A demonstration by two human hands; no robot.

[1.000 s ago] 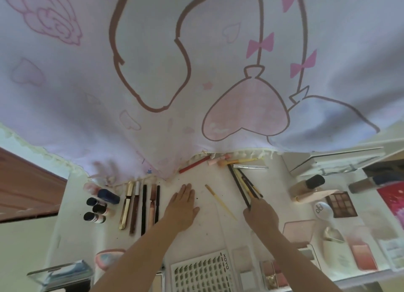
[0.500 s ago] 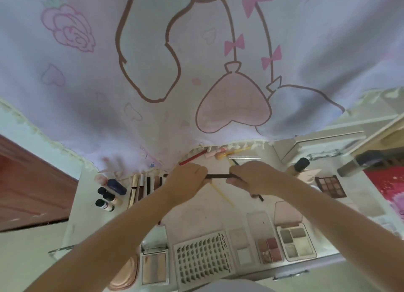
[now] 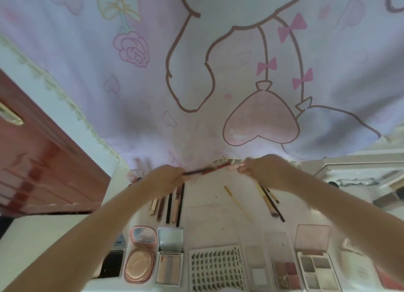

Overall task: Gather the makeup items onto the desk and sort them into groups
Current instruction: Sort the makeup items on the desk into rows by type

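On the white desk [image 3: 209, 215], my left hand [image 3: 166, 179] grips a thin black pencil [image 3: 195, 172] whose tip points right. My right hand [image 3: 261, 169] reaches to the desk's back edge and pinches the end of a pink stick [image 3: 235, 166]; the blur makes this grip unsure. A red pencil [image 3: 218, 167] lies between the hands. A row of pens and slim tubes [image 3: 169, 204] lies below my left hand. Dark brushes and pencils [image 3: 271, 202] lie below my right hand, and a yellow stick [image 3: 237, 202] lies alone mid-desk.
A pink cartoon curtain [image 3: 196, 73] hangs over the desk's back edge. Along the front sit a pink compact [image 3: 140, 255], a mirrored palette [image 3: 170, 256], a lash tray [image 3: 215, 267], a blush palette [image 3: 284, 267] and an eyeshadow quad [image 3: 317, 268]. A wooden door [image 3: 32, 160] stands left.
Both hands held the black pencil mid-desk half a second ago. Now only my left hand has it, and my right hand has moved back to the items under the curtain hem.
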